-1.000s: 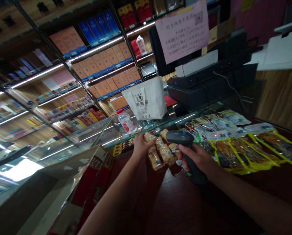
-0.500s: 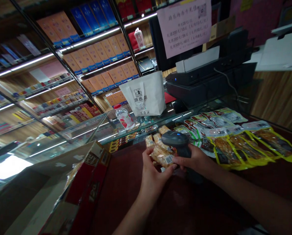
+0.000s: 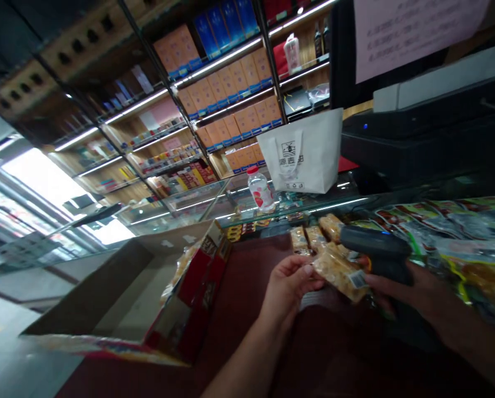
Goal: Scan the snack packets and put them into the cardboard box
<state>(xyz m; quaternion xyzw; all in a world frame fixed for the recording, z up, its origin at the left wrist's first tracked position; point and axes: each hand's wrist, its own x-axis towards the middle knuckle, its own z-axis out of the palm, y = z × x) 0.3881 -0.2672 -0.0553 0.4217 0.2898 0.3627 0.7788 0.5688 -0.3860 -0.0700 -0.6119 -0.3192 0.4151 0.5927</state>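
My left hand (image 3: 291, 284) is closed on one end of a clear-wrapped, golden-brown snack packet (image 3: 338, 271) with a white barcode label at its right end. A dark handheld barcode scanner (image 3: 375, 243) is gripped in my right hand (image 3: 413, 293), its head just above the label. The right thumb or a finger reaches the packet's labelled end; whether it also pinches the packet I cannot tell. Just behind, similar wrapped snack packets (image 3: 316, 236) lie on the dark red counter (image 3: 251, 276).
An open, shallow cardboard box (image 3: 118, 293) sits at left. Behind the counter stand a bottle with a red cap (image 3: 260, 190) and a white bag (image 3: 305, 155) on glass. Yellow-edged food pouches (image 3: 479, 265) lie at right, below dark till equipment (image 3: 396, 138).
The view has swung left, so things appear further right and more of the box shows. The held packet is now tilted, lifted clearer of the others, with my left fingers at its end.
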